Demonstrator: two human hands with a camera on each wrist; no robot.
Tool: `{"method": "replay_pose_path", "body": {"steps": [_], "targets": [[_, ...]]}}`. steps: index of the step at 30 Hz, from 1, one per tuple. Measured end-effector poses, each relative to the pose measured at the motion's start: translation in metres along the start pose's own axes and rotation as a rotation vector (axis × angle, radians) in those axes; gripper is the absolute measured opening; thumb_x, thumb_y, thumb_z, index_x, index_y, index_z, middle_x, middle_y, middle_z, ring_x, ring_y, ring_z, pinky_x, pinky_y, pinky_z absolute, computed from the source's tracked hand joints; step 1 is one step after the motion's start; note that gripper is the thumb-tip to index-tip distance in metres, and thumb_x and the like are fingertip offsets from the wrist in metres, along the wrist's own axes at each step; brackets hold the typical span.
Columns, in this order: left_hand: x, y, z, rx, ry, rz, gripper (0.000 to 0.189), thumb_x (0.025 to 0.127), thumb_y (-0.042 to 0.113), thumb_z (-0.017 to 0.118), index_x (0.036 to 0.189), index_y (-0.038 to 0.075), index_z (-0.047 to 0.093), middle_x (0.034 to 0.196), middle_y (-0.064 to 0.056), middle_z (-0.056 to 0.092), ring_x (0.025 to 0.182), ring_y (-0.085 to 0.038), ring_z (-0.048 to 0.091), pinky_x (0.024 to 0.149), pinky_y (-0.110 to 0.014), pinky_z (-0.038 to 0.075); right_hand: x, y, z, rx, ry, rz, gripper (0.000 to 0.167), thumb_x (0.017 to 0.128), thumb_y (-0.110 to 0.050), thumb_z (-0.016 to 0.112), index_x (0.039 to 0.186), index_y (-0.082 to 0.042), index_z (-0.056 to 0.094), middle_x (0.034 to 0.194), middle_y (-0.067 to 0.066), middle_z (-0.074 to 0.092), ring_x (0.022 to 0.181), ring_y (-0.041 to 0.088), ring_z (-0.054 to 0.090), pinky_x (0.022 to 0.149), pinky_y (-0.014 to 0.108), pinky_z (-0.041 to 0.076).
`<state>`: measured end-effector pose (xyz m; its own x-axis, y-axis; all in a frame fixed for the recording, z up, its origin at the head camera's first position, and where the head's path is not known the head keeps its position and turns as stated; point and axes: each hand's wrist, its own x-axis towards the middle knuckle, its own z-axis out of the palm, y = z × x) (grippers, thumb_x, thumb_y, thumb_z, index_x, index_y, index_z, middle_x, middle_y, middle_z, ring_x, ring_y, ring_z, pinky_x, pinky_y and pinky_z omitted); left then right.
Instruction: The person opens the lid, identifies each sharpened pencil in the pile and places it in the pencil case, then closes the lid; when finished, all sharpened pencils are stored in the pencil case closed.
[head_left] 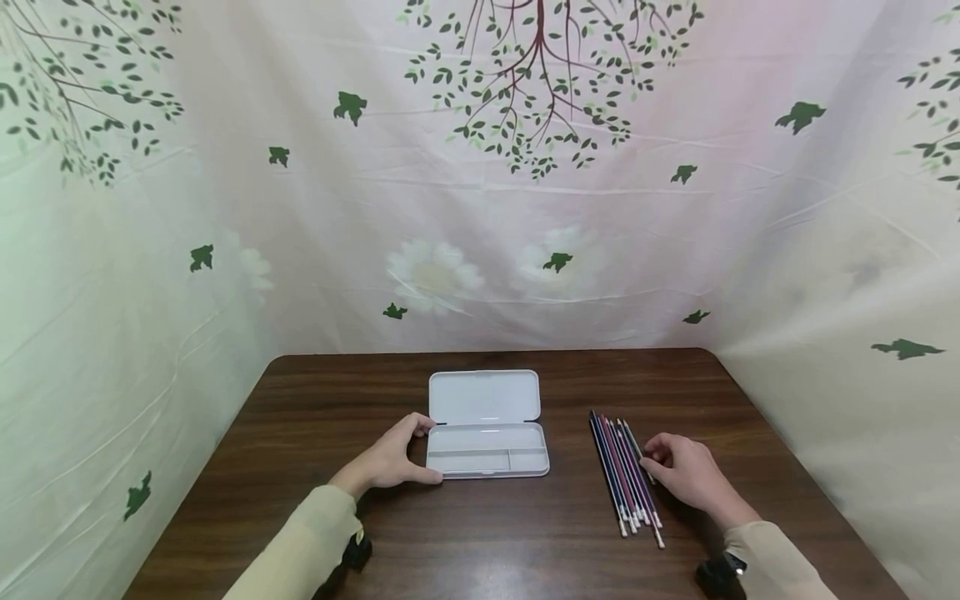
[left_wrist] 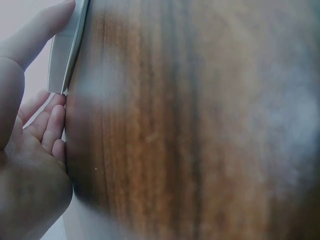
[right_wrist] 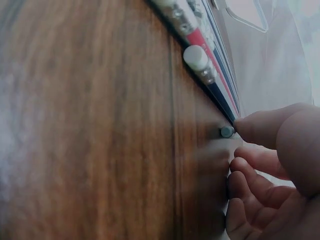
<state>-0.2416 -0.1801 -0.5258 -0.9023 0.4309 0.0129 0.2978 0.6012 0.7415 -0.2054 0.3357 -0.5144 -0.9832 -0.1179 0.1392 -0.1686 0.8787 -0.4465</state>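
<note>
Several pencils (head_left: 624, 471) beside the right grip (head_left: 687, 473)

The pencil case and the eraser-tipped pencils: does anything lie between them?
No. In the head view, only bare wood-grain tabletop shows between the open pencil case and the eraser-tipped pencils.

Desk (head_left: 495, 533): near edge is cut off in head view; surface is blurred in left-wrist view. Pencils (head_left: 626, 475) toward its right edge overlap; count indeterminable.
</note>
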Motion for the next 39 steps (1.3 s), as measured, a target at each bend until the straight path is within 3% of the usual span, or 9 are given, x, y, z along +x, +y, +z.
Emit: {"method": "replay_pose_path", "body": {"steps": [15,29,39], "targets": [[0.001,0.001,0.0,0.001,0.003,0.0,0.086,0.076,0.042,0.095,0.143,0.013,0.05,0.137,-0.008,0.053,0.129,-0.025,0.049,0.112,-0.051,0.039,0.006,-0.004,0.001,-0.034,0.01,0.044,0.018,0.09,-0.017,0.08,0.099,-0.003,0.071,0.082,0.002,0.068,0.074,0.016,0.06,0.068,0.039,0.05],[0.001,0.002,0.0,-0.002,0.005,-0.012,0.087,0.076,0.042,0.095,0.144,0.012,0.049,0.137,-0.008,0.053,0.13,-0.026,0.049,0.113,-0.051,0.039,0.01,-0.004,0.002,-0.035,0.011,0.073,0.009,0.093,-0.011,0.075,0.09,-0.004,0.07,0.076,0.001,0.064,0.069,0.017,0.056,0.064,0.036,0.047],[-0.001,0.004,-0.001,-0.01,0.005,-0.008,0.086,0.076,0.039,0.095,0.143,0.01,0.05,0.137,-0.009,0.053,0.13,-0.026,0.049,0.113,-0.052,0.039,0.009,-0.008,0.002,-0.023,-0.002,0.114,0.008,0.095,-0.007,0.07,0.093,0.0,0.068,0.079,0.004,0.063,0.07,0.019,0.055,0.062,0.035,0.046]]}}
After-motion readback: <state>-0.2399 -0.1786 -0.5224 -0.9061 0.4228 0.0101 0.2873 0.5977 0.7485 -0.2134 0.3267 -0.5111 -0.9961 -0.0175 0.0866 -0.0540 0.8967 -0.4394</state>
